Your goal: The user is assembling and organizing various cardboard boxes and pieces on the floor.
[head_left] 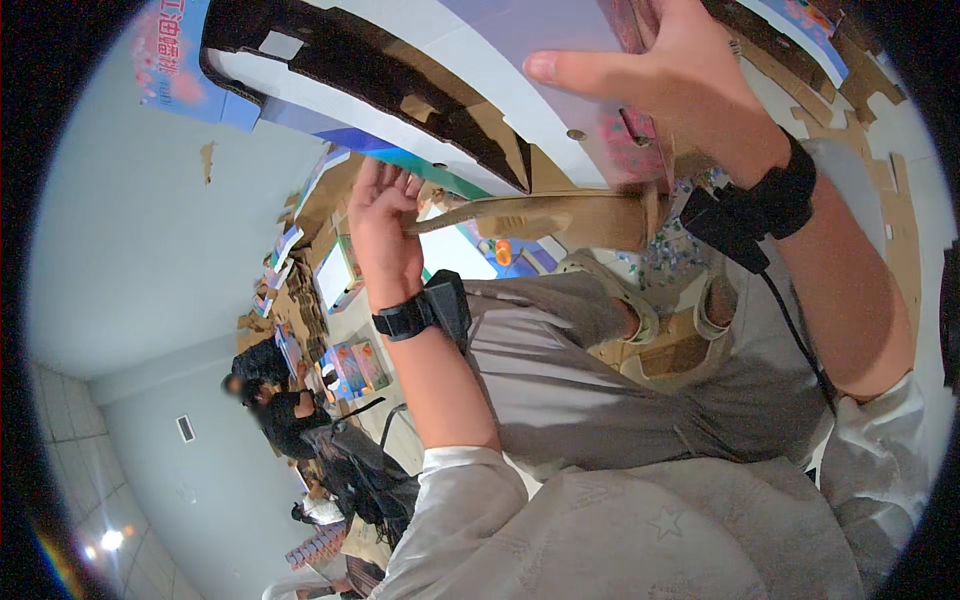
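Carton (548, 105): cardboard, outer panels faced with printed paper, smooth, slight sheen. Flap (580, 220): bare brown board, matt, creased. Wrist strap (402, 320): black, cloth-like, matt. Wrist module (450, 303): black, hard-looking plastic, dull, smooth. Cable (790, 315): black, smooth sheath. Trousers (590, 400): grey cloth, matt, wrinkled. Shirt (620, 535): pale thin cloth, soft sheen, faintly patterned. Wall (130, 250): smooth, matt, paint-like. Loose boards (905, 215): brown cardboard, matt, rough-edged.

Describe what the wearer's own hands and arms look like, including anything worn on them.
The left hand and right hand are ungloved. Each wrist wears a black strap with a blocky black unit; a thin black cable runs from the right one. Short, whitish sleeves leave both forearms bare.
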Motion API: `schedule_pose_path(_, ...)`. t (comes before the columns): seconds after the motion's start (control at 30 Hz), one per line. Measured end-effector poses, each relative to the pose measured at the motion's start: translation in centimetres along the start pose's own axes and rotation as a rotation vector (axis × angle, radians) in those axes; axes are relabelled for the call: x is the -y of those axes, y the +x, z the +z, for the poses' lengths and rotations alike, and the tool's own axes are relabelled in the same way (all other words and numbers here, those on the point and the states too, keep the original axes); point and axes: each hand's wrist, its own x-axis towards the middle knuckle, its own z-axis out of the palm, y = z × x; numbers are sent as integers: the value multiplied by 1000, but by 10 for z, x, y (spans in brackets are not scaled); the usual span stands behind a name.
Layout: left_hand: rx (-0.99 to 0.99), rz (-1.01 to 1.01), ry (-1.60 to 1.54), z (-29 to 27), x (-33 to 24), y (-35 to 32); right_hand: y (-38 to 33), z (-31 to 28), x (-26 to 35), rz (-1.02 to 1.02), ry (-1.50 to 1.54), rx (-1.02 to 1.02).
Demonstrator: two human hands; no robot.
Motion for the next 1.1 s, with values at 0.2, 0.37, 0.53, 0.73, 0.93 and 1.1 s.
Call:
schedule_pose_path(0.2, -114, 82, 365, 16, 2, -2, 3, -4, 0, 3, -120, 7)
schedule_pose_path(0.37, -424, 610, 953, 32, -13, -6, -1, -2, -23, -51, -523, 13)
schedule_pose_path(0.53, -442, 894, 1187, 45, -19, -9, -1, 16, -44, -361, -623, 60)
schedule_pose_path(0.73, -437, 872, 1082, 40, -16, -9, -14, 16, -54, -363, -613, 173)
schedule_pose_path(0.93, -339, 761, 1219, 39, -16, -11, -12, 7, -48, -286, -750, 230)
schedule_pose_path(1.1, -230, 786, 925, 35, -8, -7, -1, 5, -50, -182, -691, 266)
